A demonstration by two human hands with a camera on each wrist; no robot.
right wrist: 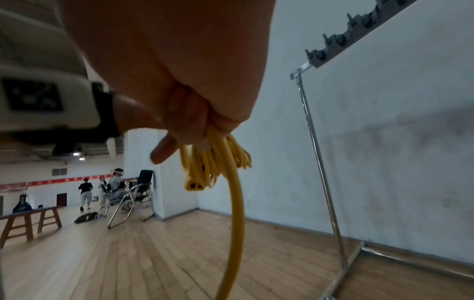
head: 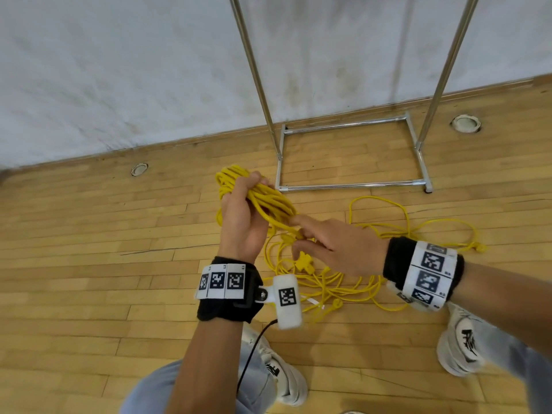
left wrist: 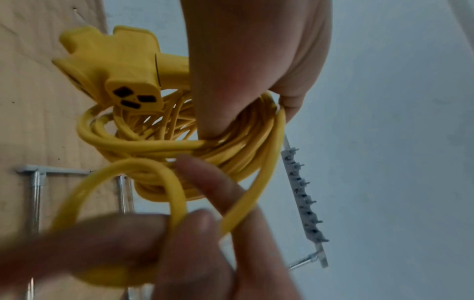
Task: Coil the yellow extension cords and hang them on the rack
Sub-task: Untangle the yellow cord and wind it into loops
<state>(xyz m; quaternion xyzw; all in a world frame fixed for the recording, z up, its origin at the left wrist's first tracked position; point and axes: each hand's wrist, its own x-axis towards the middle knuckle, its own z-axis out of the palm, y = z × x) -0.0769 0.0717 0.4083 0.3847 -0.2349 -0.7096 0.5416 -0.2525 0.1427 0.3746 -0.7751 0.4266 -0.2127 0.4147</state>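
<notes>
My left hand (head: pixel 243 213) grips a coil of yellow extension cord (head: pixel 268 201) held up in front of the rack. In the left wrist view the coil (left wrist: pixel 231 150) runs under my thumb, and its yellow triple socket (left wrist: pixel 115 67) sticks out to the left. My right hand (head: pixel 319 243) pinches a loose strand (left wrist: pixel 174 194) of the same cord just beside the coil. That strand (right wrist: pixel 236 213) hangs down in the right wrist view. More yellow cord (head: pixel 388 231) lies tangled on the floor below my hands, with a plug (head: pixel 479 247) at the right.
The metal rack's base (head: pixel 352 184) stands on the wooden floor by the white wall, and its hook bar (right wrist: pixel 346 40) is overhead. Two round floor fittings (head: pixel 466 123) sit near the wall. My shoes (head: pixel 461 339) are close to the tangle. Distant people, chairs and benches (right wrist: pixel 30 221) are far left.
</notes>
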